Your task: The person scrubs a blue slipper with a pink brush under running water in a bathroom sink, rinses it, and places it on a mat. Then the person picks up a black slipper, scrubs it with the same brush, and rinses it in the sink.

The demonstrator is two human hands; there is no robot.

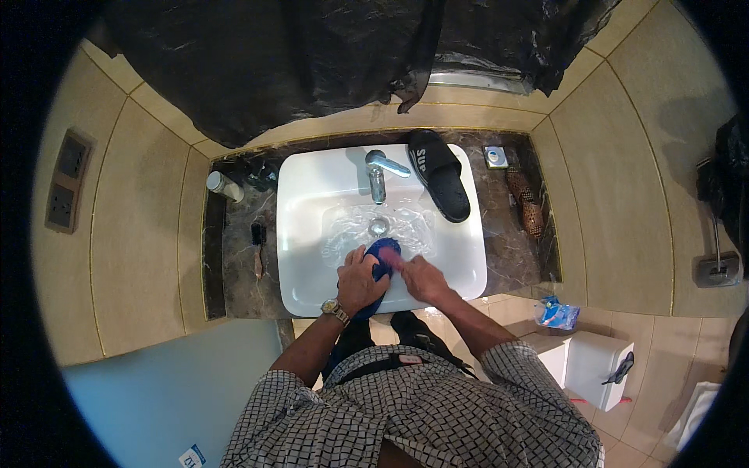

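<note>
My left hand (359,282), with a watch on the wrist, grips a blue slipper (385,246) and presses it down at the near side of the white sink (293,234). Much of the slipper is hidden under that hand. Closed in my right hand (427,281) is a pink scrubbing brush (392,258), smeared by motion, its head against the slipper. Beyond them, shallow water (343,234) lies around the drain (378,227). A black slide slipper (443,178) leans over the sink's far right rim, to the right of the metal tap (378,178).
The dark marble counter (242,292) carries a small brush (257,242) and a white-lidded jar (225,186) on the left. To the right are a small box (495,157) and a brown patterned object (527,204). A white bin (601,366) stands on the floor.
</note>
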